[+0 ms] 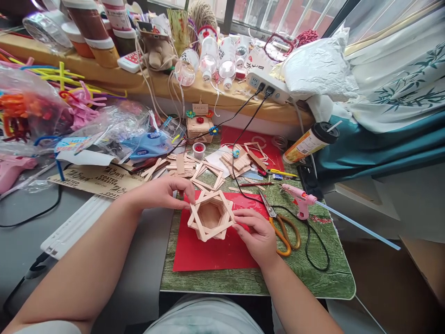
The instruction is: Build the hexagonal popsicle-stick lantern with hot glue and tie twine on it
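Between my hands is a star-shaped box of stacked wooden craft sticks (pixel 228 226), its hollow middle facing up toward me. My left hand (pixel 174 192) pinches its upper left corner between thumb and fingers. On the other side, my right hand (pixel 256 232) grips the right point, thumb below and fingers along the edge. Beneath the box lies a sheet of red paper (pixel 194 257) on the green wood-grain board (pixel 215 281). Scissors with orange handles (pixel 283 234) rest just right of my right hand.
A pink glue gun (pixel 301 199) with a long glue stick stands at the right, its cord looping by the scissors. Loose craft sticks (pixel 181 164) and stick frames lie behind the box. A drink cup (pixel 309 141) leans at the back right. Plastic bags (pixel 114 125) crowd the left.
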A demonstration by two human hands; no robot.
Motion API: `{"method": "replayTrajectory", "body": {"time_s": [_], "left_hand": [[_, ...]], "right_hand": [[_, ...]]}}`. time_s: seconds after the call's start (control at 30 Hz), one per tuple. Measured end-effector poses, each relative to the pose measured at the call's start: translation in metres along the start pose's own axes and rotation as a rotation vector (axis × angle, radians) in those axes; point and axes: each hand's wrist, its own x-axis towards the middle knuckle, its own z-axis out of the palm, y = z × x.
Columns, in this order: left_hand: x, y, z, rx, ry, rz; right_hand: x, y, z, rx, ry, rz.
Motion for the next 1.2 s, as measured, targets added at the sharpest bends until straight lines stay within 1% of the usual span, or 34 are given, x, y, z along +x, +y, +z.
{"method": "replayTrajectory", "body": {"time_s": [0.13,0.33,0.5,0.63,0.87,0.97,1.1,1.2], "left_hand": [[0.0,-0.001,0.001,-0.009,0.01,-0.014],[-0.001,-0.004,0.002,-0.01,-0.003,-0.034],[-0.002,0.0,0.002,-0.028,0.006,-0.011],[-0.001,0.004,0.002,-0.042,0.029,0.039],[-0.001,0.001,0.002,-0.029,0.008,0.085],[-0.002,0.0,0.002,-0.038,0.029,0.084],[-0.002,0.001,0.003,-0.023,0.054,0.088],[-0.004,0.004,0.003,0.012,0.054,0.075]], "right_hand": [[0.002,-0.001,0.0,-0.003,-0.001,-0.024],[0.003,-0.002,0.0,0.005,-0.001,-0.019],[-0.001,-0.001,0.0,0.002,0.007,-0.008],[-0.005,0.001,0.0,-0.016,0.017,0.006],[-0.01,0.006,0.001,-0.029,0.013,-0.002],[-0.007,0.002,0.0,-0.071,-0.003,-0.032],[0.001,-0.012,-0.004,-0.153,-0.05,-0.091],[0.003,-0.02,-0.009,-0.178,-0.033,-0.089]]}}
